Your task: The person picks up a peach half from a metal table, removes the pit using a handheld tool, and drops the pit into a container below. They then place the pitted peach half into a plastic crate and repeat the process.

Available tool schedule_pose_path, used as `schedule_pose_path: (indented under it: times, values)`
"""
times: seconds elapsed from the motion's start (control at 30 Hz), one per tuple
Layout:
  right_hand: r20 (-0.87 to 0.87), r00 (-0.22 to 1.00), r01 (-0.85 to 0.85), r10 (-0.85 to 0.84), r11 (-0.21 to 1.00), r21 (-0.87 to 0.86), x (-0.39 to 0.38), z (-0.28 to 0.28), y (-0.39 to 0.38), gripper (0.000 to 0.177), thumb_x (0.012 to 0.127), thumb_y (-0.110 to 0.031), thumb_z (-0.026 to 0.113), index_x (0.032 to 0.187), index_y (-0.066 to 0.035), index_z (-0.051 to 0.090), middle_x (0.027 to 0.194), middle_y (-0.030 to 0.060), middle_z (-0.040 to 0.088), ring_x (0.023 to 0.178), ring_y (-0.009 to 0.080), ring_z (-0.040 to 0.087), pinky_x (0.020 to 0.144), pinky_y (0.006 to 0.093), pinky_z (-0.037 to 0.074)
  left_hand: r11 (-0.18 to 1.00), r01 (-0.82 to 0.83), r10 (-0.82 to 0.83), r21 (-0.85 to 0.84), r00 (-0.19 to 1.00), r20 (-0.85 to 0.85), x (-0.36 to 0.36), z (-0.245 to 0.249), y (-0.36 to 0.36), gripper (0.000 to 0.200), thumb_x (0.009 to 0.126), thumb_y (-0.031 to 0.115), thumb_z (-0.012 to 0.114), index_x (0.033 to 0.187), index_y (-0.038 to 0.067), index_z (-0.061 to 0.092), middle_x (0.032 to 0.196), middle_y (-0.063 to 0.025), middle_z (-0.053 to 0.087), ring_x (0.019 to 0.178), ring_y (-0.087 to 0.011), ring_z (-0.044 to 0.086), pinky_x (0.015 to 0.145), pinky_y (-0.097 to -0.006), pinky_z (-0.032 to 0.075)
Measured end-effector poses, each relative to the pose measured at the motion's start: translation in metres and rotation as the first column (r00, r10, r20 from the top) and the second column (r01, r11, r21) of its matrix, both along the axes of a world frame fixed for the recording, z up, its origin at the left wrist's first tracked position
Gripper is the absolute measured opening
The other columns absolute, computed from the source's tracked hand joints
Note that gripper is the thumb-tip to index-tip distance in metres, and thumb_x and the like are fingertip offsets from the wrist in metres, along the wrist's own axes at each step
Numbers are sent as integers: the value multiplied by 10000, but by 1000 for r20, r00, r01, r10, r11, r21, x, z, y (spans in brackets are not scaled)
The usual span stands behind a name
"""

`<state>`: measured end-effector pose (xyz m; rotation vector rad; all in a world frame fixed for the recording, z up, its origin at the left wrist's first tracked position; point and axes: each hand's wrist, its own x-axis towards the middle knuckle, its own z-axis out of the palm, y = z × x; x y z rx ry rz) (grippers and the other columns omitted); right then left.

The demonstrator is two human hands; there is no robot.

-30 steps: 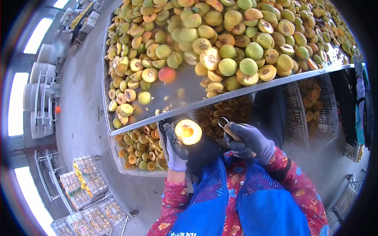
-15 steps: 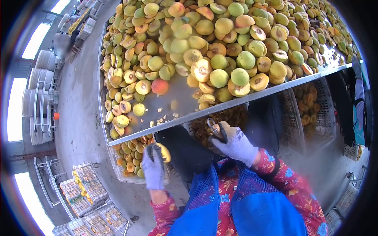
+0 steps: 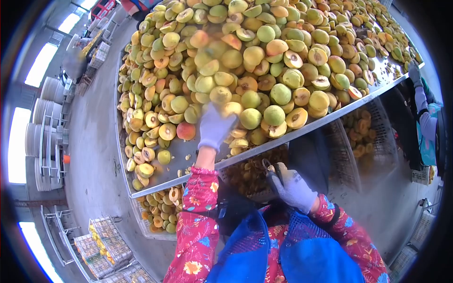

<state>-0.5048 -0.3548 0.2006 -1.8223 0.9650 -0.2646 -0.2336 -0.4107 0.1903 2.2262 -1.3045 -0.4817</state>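
My left hand (image 3: pixel 214 126), in a pale glove, reaches over the table edge into the heap of peaches (image 3: pixel 255 56). Its fingers are spread beside a yellow peach half (image 3: pixel 232 109), at or near touching; a smudge blurs the tips. Many fruits are cut halves, some with the pit or a brown hollow showing. Below the edge, my gloved right hand (image 3: pixel 295 187) is closed around the handle of a pitting tool (image 3: pixel 268 165) with a looped metal end. A reddish peach (image 3: pixel 186 131) lies left of my left hand.
The metal table rim (image 3: pixel 283 140) runs across in front of me. Beneath it stand a crate of peach halves (image 3: pixel 158 212) and a bin of brown scraps (image 3: pixel 250 177). Another crate (image 3: pixel 384 137) is at right, near a co-worker's sleeve (image 3: pixel 427 122). Stacked crates (image 3: pixel 108 240) stand lower left.
My left hand has moved from above the left crate up onto the heap; the yellow peach piece it held is no longer in it. My right hand keeps the tool, slightly lower.
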Motion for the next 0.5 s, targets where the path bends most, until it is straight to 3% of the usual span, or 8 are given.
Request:
schedule_pose_path:
  times: [0.07,0.13,0.2,0.27,0.3,0.37,0.43,0.5]
  values:
    - [88,996,8,-3,998,-57,2,6,-2,243,940,-208,581,999,-8,456,716,240,625,664,435,626,579,506,485,981,-121,72,-151,953,-294,-6,13,29,477,828,242,735,1162,-7,501,1003,-158,667,872,-256,688,678,-337,564]
    - [215,976,6,32,985,-172,11,17,-2,225,935,-189,585,992,-12,457,706,223,622,648,419,629,559,494,482,936,-320,54,-148,544,-837,4,0,66,333,891,91,661,1191,34,528,1046,-82,652,872,-134,680,602,-270,587]
    - [215,969,-73,121,974,-215,21,29,0,234,930,-195,595,982,-14,457,696,210,618,636,410,629,547,488,479,904,-401,-10,-146,322,-947,-4,-8,106,407,888,90,662,1261,40,508,1054,-89,656,883,-172,689,646,-274,603]
    - [199,960,-145,195,960,-240,30,37,4,245,927,-204,604,972,-13,457,687,201,614,628,403,629,536,480,477,912,-348,-34,-218,465,-885,-12,-18,139,437,886,136,673,1282,44,514,1086,-105,653,941,-219,683,734,-352,611]
    - [185,957,-176,223,955,-239,33,39,7,251,926,-210,606,966,-11,458,683,199,613,626,401,630,530,474,476,865,-499,-49,-60,34,-998,-20,-9,141,395,899,190,669,1245,43,548,1128,-131,640,1032,-249,655,836,-449,588]
    - [87,961,-238,263,943,-231,36,48,13,278,927,-237,609,944,-5,458,665,195,609,606,396,628,509,465,471,900,-420,20,-114,301,-953,-25,-26,158,372,911,222,661,1221,40,565,1143,-119,632,1059,-249,640,884,-457,567]
    - [114,952,-248,284,935,-255,37,45,23,275,931,-240,602,941,-5,459,651,195,604,589,393,625,499,467,468,790,-612,-40,25,-93,-995,-37,-26,170,341,939,256,640,1196,40,579,1147,-80,618,1063,-228,626,928,-392,541]
    - [118,952,-244,283,932,-269,36,42,33,271,935,-240,596,939,-5,460,635,192,600,573,389,622,489,468,466,817,-554,15,-159,295,-955,-48,-21,174,319,953,245,623,1192,38,579,1134,-58,613,1055,-201,615,921,-359,531]
